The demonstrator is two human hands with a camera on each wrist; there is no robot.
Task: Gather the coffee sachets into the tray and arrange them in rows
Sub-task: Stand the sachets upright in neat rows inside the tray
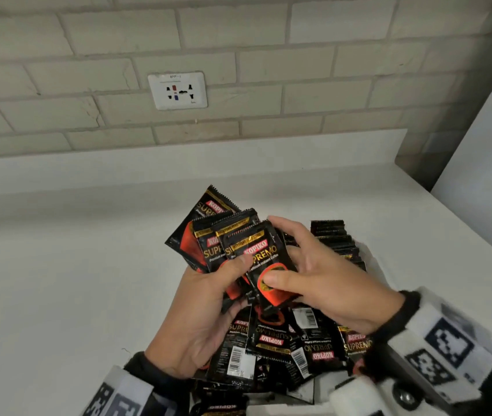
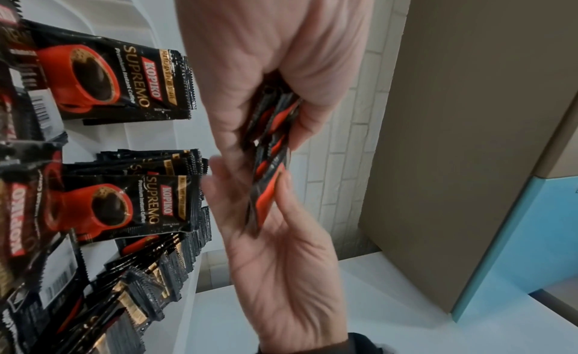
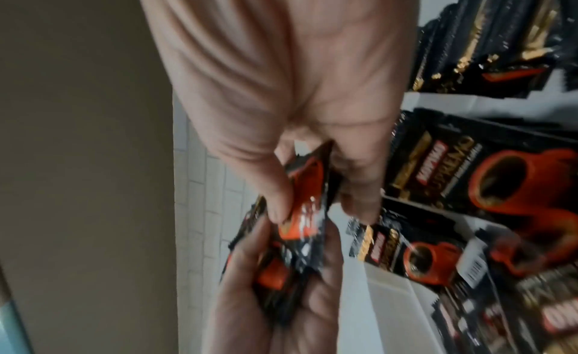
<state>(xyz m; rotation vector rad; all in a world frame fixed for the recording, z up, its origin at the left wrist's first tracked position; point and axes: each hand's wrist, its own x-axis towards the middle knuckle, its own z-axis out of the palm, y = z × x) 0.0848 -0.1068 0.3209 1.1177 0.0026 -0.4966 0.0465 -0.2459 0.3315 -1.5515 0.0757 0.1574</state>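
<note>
In the head view my left hand [image 1: 208, 310] grips a fan of several black Kopiko Supremo sachets [image 1: 208, 232] above the tray. My right hand [image 1: 322, 283] pinches the front sachet [image 1: 264, 259], thumb on its red cup picture. Under the hands, loose sachets [image 1: 283, 340] lie jumbled in the white tray [image 1: 322, 388]. A row of upright sachets [image 1: 333, 235] stands at its far right. The left wrist view shows my left hand [image 2: 281, 62] and right hand [image 2: 281, 260] meeting on the held sachets [image 2: 269, 137], edge-on. The right wrist view is blurred, with my right hand [image 3: 281, 87] on a sachet [image 3: 306, 186].
The tray sits on a white counter [image 1: 58, 280] against a pale brick wall with a wall socket [image 1: 177, 90]. A white panel [image 1: 484, 151] closes the right side. Stacked sachets [image 2: 175, 235] fill tray compartments in the left wrist view.
</note>
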